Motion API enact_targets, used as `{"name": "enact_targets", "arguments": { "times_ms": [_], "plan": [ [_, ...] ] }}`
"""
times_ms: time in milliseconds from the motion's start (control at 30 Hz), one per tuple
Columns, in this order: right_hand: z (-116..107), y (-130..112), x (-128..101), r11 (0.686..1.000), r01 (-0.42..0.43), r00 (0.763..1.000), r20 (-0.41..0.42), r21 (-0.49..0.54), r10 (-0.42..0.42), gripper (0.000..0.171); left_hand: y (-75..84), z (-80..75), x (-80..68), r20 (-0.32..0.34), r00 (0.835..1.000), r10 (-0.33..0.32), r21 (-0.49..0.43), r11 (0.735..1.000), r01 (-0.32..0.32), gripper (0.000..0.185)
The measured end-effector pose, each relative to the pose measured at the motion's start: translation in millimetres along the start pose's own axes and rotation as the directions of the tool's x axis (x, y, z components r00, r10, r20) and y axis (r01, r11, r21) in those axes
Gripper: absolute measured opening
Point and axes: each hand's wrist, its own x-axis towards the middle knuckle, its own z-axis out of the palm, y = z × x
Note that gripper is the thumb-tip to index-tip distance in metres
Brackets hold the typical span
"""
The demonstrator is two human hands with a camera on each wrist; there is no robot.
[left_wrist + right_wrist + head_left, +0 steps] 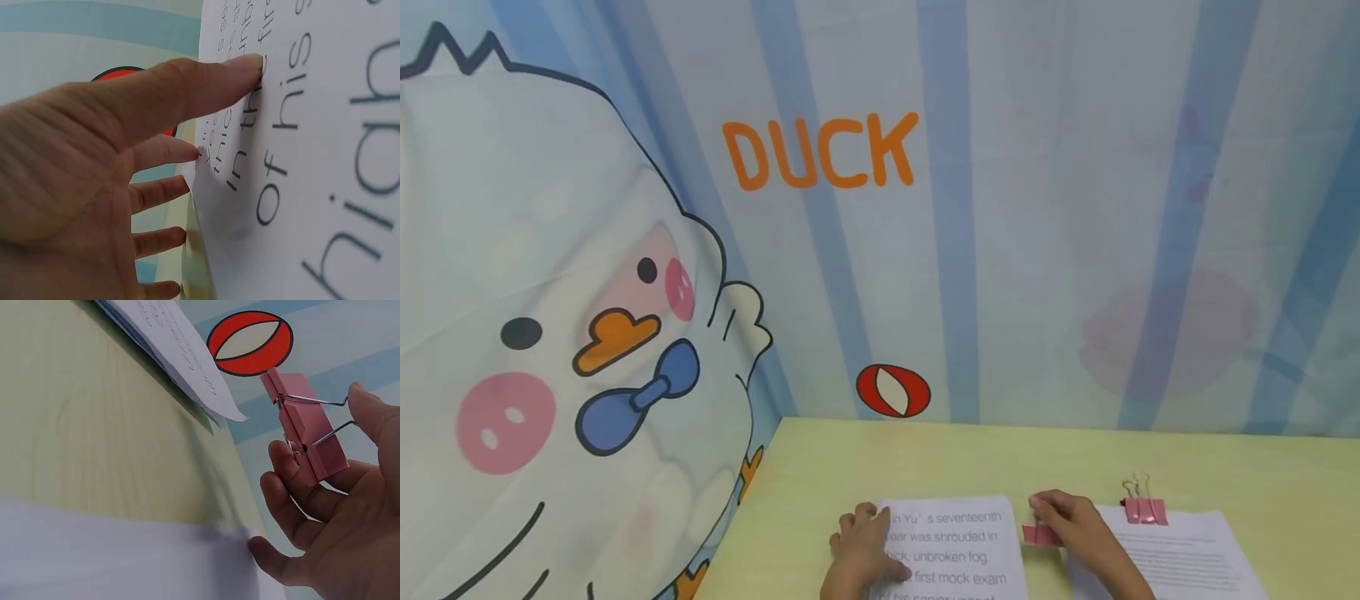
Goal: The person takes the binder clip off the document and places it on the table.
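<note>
A stack of white printed sheets [958,550] with large text lies on the table at the lower middle of the head view. At its left edge, my left hand [863,552] rests with spread fingers. Its thumb [206,87] lies over the printed page, and the fingertips are along the paper's edge. My right hand [1086,533] holds a pink binder clip [306,428] by its wire handles, between the two paper stacks. In the right wrist view, the thumb presses the handles while the fingers curl behind the clip.
To the right lies a second stack of printed sheets [1187,550], with another pink binder clip [1145,511] gripping its top edge. The pale yellow table [940,458] ends at a curtain [1022,250] printed with a duck and stripes.
</note>
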Motion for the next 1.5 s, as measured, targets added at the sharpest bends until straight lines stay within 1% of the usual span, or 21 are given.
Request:
{"name": "enact_targets", "arguments": {
  "times_ms": [233, 400, 533, 600, 733, 900, 1033, 1133, 1233, 1333, 1433, 1500],
  "plan": [
    [1.5, 6.8, 0.2, 1.000, 0.013, 1.000, 0.007, 0.022, -0.013, 0.044, -5.3, -0.8, -3.7, -0.037, 0.999, 0.014, -0.014, 1.000, -0.014, 0.088],
    [9.2, 12.9, -1.0, 0.998, 0.060, 0.998, 0.032, -0.018, -0.059, 0.041, -10.7, 1.2, -5.3, -0.043, 0.999, 0.031, -0.016, 0.999, -0.032, 0.089],
    [10.7, 15.0, -2.9, 0.994, 0.096, 0.993, 0.070, -0.049, -0.092, 0.041, -12.6, 5.4, -5.1, -0.042, 0.998, 0.038, -0.011, 0.999, -0.039, 0.089],
    [9.3, 15.6, -3.0, 0.993, 0.110, 0.990, 0.091, -0.051, -0.105, 0.041, -11.8, 6.9, -4.6, -0.047, 0.998, 0.038, -0.009, 0.999, -0.038, 0.090],
    [4.1, 17.3, -1.6, 0.993, 0.109, 0.985, 0.139, -0.043, -0.102, 0.043, -6.7, 7.1, -3.0, -0.055, 0.998, 0.026, -0.009, 1.000, -0.027, 0.090],
    [-0.2, 20.8, 0.4, 0.994, 0.101, 0.983, 0.159, -0.031, -0.095, 0.046, -1.7, 6.0, -1.3, -0.058, 0.998, 0.005, 0.009, 1.000, -0.004, 0.090],
    [-0.8, 22.1, 0.6, 0.996, 0.087, 0.981, 0.174, -0.017, -0.083, 0.047, -2.0, 5.9, -1.1, -0.060, 0.998, 0.009, 0.008, 1.000, -0.008, 0.090],
    [-0.4, 23.1, 0.3, 0.993, 0.113, 0.980, 0.165, -0.016, -0.109, 0.044, -2.7, 5.4, -2.0, -0.064, 0.998, 0.019, -0.004, 1.000, -0.020, 0.091],
    [-0.3, 23.8, 0.1, 0.985, 0.167, 0.976, 0.147, -0.040, -0.160, 0.036, -2.9, 5.9, -1.8, -0.063, 0.998, 0.023, -0.005, 1.000, -0.024, 0.091],
    [-0.4, 24.2, -0.2, 0.982, 0.188, 0.974, 0.137, -0.034, -0.181, 0.029, -4.0, 7.6, 0.0, -0.062, 0.998, 0.025, -0.003, 1.000, -0.025, 0.092],
    [0.5, 25.1, -0.6, 0.984, 0.175, 0.978, 0.117, -0.015, -0.173, 0.025, -4.4, 8.3, 0.4, -0.066, 0.997, 0.029, -0.006, 1.000, -0.030, 0.092],
    [1.5, 26.0, -0.7, 0.984, 0.176, 0.980, 0.100, -0.022, -0.173, 0.024, -4.5, 8.8, 0.4, -0.068, 0.997, 0.034, -0.009, 0.999, -0.035, 0.091]
  ]
}}
